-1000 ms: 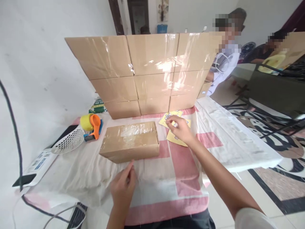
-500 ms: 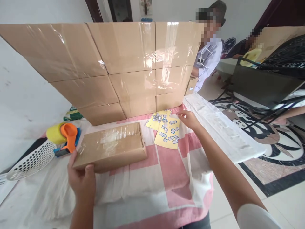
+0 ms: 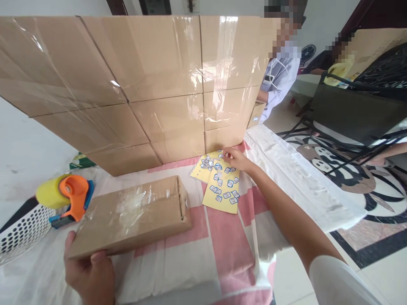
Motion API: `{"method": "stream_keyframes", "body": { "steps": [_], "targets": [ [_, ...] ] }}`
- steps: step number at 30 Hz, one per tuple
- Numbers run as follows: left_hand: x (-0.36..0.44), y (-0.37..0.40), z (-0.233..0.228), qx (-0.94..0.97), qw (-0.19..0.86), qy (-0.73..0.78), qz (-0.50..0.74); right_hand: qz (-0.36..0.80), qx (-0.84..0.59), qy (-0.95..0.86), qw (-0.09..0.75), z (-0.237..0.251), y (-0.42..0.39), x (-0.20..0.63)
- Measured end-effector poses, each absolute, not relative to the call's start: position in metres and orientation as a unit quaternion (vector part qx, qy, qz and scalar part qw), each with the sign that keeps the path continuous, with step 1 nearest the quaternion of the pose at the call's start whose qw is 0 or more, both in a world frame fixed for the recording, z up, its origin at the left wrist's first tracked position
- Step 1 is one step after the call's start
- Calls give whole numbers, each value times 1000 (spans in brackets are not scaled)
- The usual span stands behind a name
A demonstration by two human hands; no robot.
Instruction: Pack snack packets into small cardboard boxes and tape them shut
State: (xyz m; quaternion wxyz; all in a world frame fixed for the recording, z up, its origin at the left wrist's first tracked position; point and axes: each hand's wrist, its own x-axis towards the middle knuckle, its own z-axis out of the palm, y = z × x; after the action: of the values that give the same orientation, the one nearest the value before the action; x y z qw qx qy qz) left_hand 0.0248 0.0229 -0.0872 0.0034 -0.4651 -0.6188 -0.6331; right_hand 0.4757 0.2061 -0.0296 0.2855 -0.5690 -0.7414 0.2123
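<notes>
Pink-and-white cloth (image 3: pixel 222 254) covers the table, and a wall of taped cartons (image 3: pixel 152 84) stands along its far side; I take the long flat box (image 3: pixel 133 216) lying in front of that wall as my marker. From the head camera, the left hand (image 3: pixel 89 273) has slid to the box's near left corner and now clamps it, thumb on top, fingers underneath, where a second ago it hovered loose in front of the box. The right hand (image 3: pixel 234 157) has drawn back and returned to the yellow sticker sheets (image 3: pixel 219 182) just right of the box's far end, fingertips pinched together on a small sticker at the upper sheet; I judge a label is being picked for the steadied box. Left of the box sit an orange tape dispenser (image 3: pixel 71 197) and a white perforated basket (image 3: pixel 19 231). Beyond the cartons, well right of the box, another person in a white sleeve (image 3: pixel 280 80) works apart.
</notes>
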Motion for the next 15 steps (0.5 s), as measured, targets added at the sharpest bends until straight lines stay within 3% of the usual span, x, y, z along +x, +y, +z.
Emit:
{"method": "stream_keyframes", "body": {
  "steps": [6, 11, 15],
  "targets": [
    [27, 25, -85, -479, 22, -613, -628, 343, -320, -843, 262, -4, 147, 429],
    [28, 23, -84, -505, 37, -606, -614, 226, -238, -916, 231, -7, 121, 384],
    [28, 22, -85, -511, 41, -606, -608, 196, -222, -926, 233, -8, 117, 375]
  ]
}}
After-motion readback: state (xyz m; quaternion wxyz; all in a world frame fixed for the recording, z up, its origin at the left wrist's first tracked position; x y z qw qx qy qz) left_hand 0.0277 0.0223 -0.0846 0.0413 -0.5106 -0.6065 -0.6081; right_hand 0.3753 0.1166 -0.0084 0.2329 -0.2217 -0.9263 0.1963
